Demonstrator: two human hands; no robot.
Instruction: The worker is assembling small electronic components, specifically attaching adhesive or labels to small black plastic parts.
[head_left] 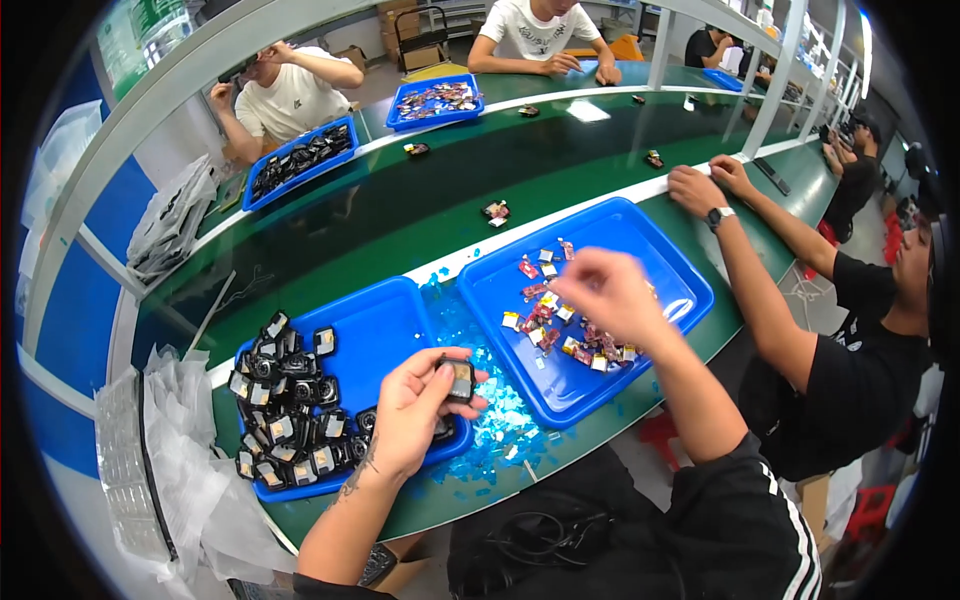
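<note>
My left hand (pixel 415 405) is closed around a small black square device casing (pixel 459 381) with a pale, tan-marked panel facing up. It is over the near right edge of the left blue tray (pixel 395 300), which has a pile of similar black casings (pixel 290 400) along its left side. My right hand (pixel 615 295) hovers over the right blue tray (pixel 670 255), its fingers curled into a pinch and slightly blurred. Whatever is between those fingertips cannot be made out. Under and beside that hand lie small red components with white and yellow parts (pixel 540 325).
Loose blue film scraps (pixel 495 400) cover the green bench between the trays. Beyond runs a dark green conveyor (pixel 400 195) carrying scattered small parts. A co-worker's arms (pixel 745 230) rest at the right tray's far right. Plastic bags (pixel 195 450) hang at the left.
</note>
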